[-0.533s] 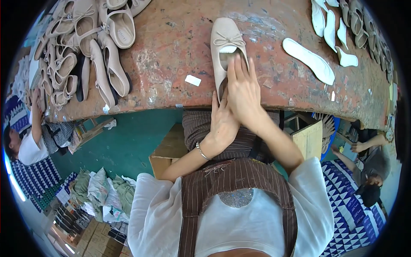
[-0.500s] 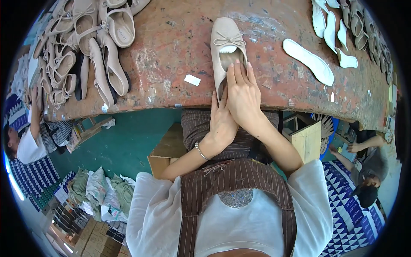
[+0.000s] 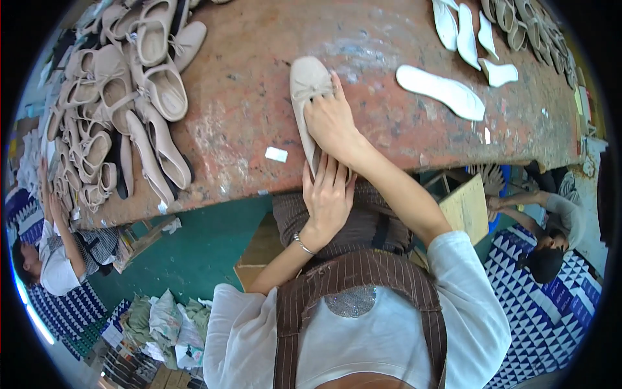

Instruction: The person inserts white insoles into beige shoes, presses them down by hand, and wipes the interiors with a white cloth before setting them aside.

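A beige ballet flat with a small bow lies near the table's front edge, toe pointing away from me. My right hand grips its front part, with curled fingers reaching into the opening by the bow and one digit along the outer right side near the toe. At the heel, my left hand is closed round the back of the shoe, close to the table edge. The two hands hide most of the shoe's inside and its right side.
Many beige shoes are heaped at the left. A white insole lies to the right, with more white pieces and beige shoes beyond. A small white tag is near the shoe. Co-workers sit at both sides.
My right hand has slid forward from the heel end to the front of the opening, its fingers now inside by the bow. My left hand stays at the heel. The view has shifted.
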Demonstrator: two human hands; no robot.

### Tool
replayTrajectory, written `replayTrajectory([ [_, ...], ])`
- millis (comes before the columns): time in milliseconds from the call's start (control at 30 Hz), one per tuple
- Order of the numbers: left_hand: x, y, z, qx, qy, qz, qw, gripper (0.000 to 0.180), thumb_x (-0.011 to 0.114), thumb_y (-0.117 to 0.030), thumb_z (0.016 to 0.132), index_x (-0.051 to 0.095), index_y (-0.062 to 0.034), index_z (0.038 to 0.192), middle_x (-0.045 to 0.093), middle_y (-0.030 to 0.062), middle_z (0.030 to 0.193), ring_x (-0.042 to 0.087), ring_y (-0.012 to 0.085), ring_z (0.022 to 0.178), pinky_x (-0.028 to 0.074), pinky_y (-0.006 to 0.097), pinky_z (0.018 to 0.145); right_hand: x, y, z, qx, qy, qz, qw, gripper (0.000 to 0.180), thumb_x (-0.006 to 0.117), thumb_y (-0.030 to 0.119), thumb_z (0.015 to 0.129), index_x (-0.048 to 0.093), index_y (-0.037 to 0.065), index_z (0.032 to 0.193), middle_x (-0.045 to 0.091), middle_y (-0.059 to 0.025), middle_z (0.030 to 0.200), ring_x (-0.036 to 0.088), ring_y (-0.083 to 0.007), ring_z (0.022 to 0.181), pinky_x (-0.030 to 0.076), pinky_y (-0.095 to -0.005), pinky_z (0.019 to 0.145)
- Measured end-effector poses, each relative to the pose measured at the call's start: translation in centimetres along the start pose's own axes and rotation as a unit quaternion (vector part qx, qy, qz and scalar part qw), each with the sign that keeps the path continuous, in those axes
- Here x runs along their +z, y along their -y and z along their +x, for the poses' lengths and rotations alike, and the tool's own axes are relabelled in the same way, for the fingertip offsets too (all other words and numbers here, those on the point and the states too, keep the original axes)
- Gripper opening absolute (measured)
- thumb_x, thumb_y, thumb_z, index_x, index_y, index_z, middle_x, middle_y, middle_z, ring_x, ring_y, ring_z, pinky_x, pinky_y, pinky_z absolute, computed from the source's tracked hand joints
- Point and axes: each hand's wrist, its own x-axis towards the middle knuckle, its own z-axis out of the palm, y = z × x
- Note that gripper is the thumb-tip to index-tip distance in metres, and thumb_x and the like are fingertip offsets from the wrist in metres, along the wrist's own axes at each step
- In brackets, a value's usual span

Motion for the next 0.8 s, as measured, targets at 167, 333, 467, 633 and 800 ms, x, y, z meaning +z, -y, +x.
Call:
replayTrajectory([
  [167,-3.7,3.8,3.1,0.004,-0.100,-0.109,0.989,0.015,0.073,-0.008,0.072,0.060,-0.0047,0.080,0.068,0.0164,0.112,0.064,0.0348,0.105,0.049,0.046,0.086,-6.3,-6.1,-4.6,-0.046,-0.086,0.450,0.887,0.041,0.055,-0.005,0.076,0.069,0.000,0.115,0.070,-0.0164,0.114,0.063,-0.0323,0.118,0.038,-0.0477,0.110],
  [333,-17.8,12.6,9.3,-0.081,-0.276,-0.015,0.958,0.018,0.074,-0.015,0.081,0.065,-0.0013,0.088,0.068,0.0156,0.095,0.065,0.0236,0.084,0.052,0.037,0.079,-4.7,-17.9,-10.7,0.209,-0.138,0.066,0.966,0.062,0.066,0.001,0.081,0.053,0.012,0.141,0.049,-0.0189,0.145,0.038,-0.0396,0.140,0.029,-0.0520,0.115],
  [467,-26.6,18.1,19.7,-0.062,-0.491,0.463,0.735,0.027,0.070,-0.013,0.087,0.064,0.0004,0.110,0.064,0.0135,0.108,0.059,0.0291,0.102,0.044,0.038,0.096,-2.5,-20.7,-12.6,0.193,-0.140,0.051,0.970,0.052,0.060,-0.002,0.085,0.059,0.011,0.135,0.050,-0.0181,0.144,0.042,-0.0381,0.138,0.029,-0.0514,0.116],
  [633,-13.8,16.9,32.2,-0.023,-0.195,0.082,0.977,0.040,0.072,-0.022,0.082,0.063,0.0010,0.114,0.063,0.0198,0.117,0.059,0.0356,0.112,0.045,0.041,0.098,-4.5,-19.2,-11.1,0.268,-0.292,0.179,0.900,0.037,0.055,-0.006,0.091,0.063,0.004,0.125,0.071,-0.0138,0.110,0.069,-0.0241,0.096,0.052,-0.0325,0.084],
  [800,-1.4,22.5,41.4,-0.142,-0.115,0.190,0.965,0.044,0.074,-0.020,0.078,0.063,0.0009,0.115,0.065,0.0206,0.110,0.062,0.0353,0.108,0.047,0.049,0.095,-9.1,-17.8,-10.7,0.323,-0.367,0.440,0.753,0.037,0.062,0.015,0.098,0.059,0.003,0.133,0.045,0.0069,0.072,0.041,-0.0008,0.061,0.030,-0.0204,0.054],
])
